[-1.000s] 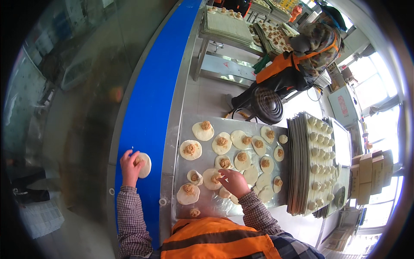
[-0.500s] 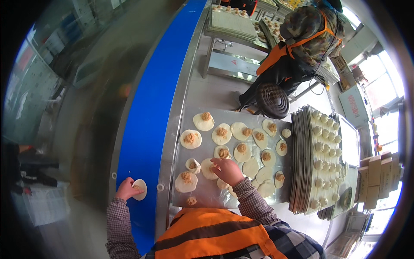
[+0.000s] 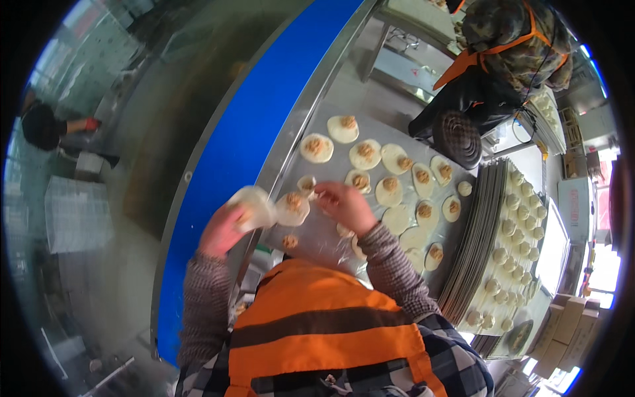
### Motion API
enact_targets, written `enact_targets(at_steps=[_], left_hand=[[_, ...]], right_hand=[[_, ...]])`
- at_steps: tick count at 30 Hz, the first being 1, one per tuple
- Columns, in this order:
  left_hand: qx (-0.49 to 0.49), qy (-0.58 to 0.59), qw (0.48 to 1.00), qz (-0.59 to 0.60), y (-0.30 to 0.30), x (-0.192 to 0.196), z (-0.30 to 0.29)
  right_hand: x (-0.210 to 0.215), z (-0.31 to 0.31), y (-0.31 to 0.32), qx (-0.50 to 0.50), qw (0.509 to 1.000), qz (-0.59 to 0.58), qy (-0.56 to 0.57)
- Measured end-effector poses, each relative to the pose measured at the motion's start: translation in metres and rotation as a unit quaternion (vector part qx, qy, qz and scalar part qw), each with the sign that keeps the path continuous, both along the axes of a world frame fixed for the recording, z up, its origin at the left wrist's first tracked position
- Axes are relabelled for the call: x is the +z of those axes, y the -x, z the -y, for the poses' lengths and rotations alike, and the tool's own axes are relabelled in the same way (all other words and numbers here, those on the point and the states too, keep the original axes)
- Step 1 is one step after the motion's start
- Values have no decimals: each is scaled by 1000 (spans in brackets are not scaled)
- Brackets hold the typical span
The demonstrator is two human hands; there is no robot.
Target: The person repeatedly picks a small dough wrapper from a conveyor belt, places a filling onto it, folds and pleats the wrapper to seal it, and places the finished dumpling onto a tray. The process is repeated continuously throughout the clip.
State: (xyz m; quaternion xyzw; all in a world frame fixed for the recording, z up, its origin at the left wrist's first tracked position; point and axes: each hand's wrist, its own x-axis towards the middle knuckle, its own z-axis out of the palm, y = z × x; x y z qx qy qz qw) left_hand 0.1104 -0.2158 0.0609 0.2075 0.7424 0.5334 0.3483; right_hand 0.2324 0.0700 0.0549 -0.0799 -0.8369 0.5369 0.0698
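My left hand [image 3: 221,233] is closed on a round dough wrapper [image 3: 256,205] with a little filling showing beside the fingers. It holds the wrapper, blurred by motion, over the edge between the blue belt and the metal table. My right hand [image 3: 349,208] is over the table with its fingertips pinched together; what is between them is hidden. Beside those fingertips sits a small cupped piece of dough [image 3: 306,184] with filling in it. A flat wrapper topped with filling [image 3: 293,208] lies between my hands, and a bare lump of filling [image 3: 290,241] is nearer me.
The blue belt [image 3: 245,126] runs along my left. More filled wrappers [image 3: 366,154] and plain dough rounds [image 3: 397,220] cover the metal table. To the right, stacked trays [image 3: 486,231] carry dough balls [image 3: 509,228]. A person [image 3: 509,59] stands beyond a dark round stool [image 3: 456,139].
My left hand has lifted the wrapper from over the belt and brought it right, toward the table. My right hand stays over the wrappers, its fingers now nearer the small cupped dough. The view has shifted.
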Motion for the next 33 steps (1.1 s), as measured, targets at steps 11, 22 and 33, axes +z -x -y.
enact_targets(at_steps=[11,22,33], left_hand=[[24,-193,932,305,-26,-1,-92],[-123,-36,983,129,-4,11,-112],[-282,-46,954,92,29,0,-114]], right_hand=[[30,-7,6,0,995,46,91],[45,8,2,-55,998,9,-15],[44,14,6,-7,997,-8,-81]])
